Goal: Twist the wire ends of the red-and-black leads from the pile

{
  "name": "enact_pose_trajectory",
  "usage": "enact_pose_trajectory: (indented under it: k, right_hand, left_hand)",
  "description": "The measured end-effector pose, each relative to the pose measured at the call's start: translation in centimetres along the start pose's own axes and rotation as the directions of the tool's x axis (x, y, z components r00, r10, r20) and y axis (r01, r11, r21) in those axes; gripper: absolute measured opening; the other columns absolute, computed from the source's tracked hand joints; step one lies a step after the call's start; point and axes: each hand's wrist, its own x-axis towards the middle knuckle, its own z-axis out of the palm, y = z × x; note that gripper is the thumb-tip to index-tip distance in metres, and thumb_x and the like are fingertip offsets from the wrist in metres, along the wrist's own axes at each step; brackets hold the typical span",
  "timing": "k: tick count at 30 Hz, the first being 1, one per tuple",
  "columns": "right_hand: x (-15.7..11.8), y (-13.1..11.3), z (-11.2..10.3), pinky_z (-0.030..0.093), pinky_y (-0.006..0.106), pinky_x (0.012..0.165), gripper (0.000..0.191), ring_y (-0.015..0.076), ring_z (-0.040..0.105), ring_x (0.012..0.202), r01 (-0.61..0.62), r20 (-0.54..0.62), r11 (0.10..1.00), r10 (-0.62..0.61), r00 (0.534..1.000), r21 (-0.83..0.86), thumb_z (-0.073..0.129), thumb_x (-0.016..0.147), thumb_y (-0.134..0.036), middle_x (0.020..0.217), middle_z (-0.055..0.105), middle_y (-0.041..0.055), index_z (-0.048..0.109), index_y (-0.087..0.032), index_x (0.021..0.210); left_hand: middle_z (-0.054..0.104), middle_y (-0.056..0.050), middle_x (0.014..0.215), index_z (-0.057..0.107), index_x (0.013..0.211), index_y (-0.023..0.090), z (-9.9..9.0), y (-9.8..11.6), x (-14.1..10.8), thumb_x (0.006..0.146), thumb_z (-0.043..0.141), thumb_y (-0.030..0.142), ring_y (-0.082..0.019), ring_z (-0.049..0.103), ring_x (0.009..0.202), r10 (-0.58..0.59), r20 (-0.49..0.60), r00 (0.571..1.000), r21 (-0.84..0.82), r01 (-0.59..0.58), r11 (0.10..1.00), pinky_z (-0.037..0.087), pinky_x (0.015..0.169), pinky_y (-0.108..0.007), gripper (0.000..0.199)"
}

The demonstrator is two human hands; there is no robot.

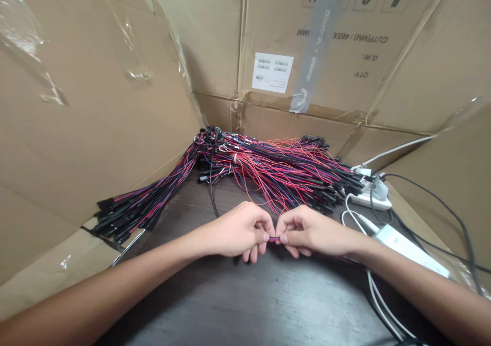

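Over the dark table, my left hand (245,231) and my right hand (307,231) meet thumb to thumb, each pinching a thin wire harness (274,239). A short stretch of its pink and dark wires shows between the thumbs; the rest is hidden by the hands. Just beyond them lies a large pile of wire harnesses (276,169), red, blue and black, with black sleeved ends. Another bundle of harnesses (153,197) spreads toward the left, its black ends nearest me.
Cardboard walls (215,44) stand behind and at both sides. To the right are a white power strip (374,195), a white adapter box (410,249) and loose white and black cables (437,195). The dark tabletop (245,300) extends in front of my hands.
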Motion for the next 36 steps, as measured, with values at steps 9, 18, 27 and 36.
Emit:
enact_pose_trajectory:
  k: [9,18,27,36]
  right_hand:
    - [-0.01,-0.02,-0.51,0.03,0.017,0.042,0.008,0.0047,0.039,0.042,0.006,0.036,0.999,-0.007,0.999,0.032,0.053,0.078,-0.016,0.056,0.058,-0.0027,0.059,-0.013,0.081]
    - [0.06,-0.01,-0.61,0.021,0.018,0.04,0.013,0.0048,0.031,0.039,0.029,-0.024,0.979,-0.025,0.999,0.201,0.056,0.074,-0.016,0.049,0.056,-0.0065,0.046,-0.018,0.081]
    - [0.21,0.28,-0.55,0.02,0.018,0.038,0.015,0.004,0.031,0.038,-0.006,-0.01,0.968,0.009,1.0,0.251,0.059,0.074,-0.017,0.049,0.057,-0.0053,0.045,-0.018,0.077]
    - [0.09,0.46,-0.94,0.021,0.016,0.037,0.017,0.0038,0.032,0.038,0.018,0.005,0.969,-0.019,1.0,0.248,0.061,0.076,-0.019,0.05,0.057,-0.0055,0.044,-0.019,0.077]
  left_hand:
    - [0.061,-0.001,0.069,0.056,0.084,0.012,-0.12,0.18,-0.06,0.08,0.044,0.009,-0.006,0.055,0.041,0.013,0.038,0.999,-0.077,-0.01,0.997,0.04,0.035,-0.014,0.013]
    - [0.062,0.001,0.069,0.055,0.081,0.013,-0.78,-0.08,0.14,0.071,0.048,0.003,-0.009,0.061,0.047,0.088,0.137,0.987,-0.325,-0.04,0.945,0.047,0.041,-0.018,0.016]
    - [0.062,0.002,0.053,0.064,0.075,0.01,-0.87,0.16,-0.05,0.066,0.043,-0.001,-0.008,0.058,0.041,0.022,0.179,0.984,-0.248,0.024,0.969,0.044,0.041,-0.017,0.026]
    - [0.063,0.0,0.051,0.067,0.079,0.008,-0.67,-0.28,0.19,0.07,0.043,-0.003,-0.01,0.06,0.041,-0.004,0.165,0.986,-0.223,0.041,0.974,0.043,0.041,-0.015,0.028]
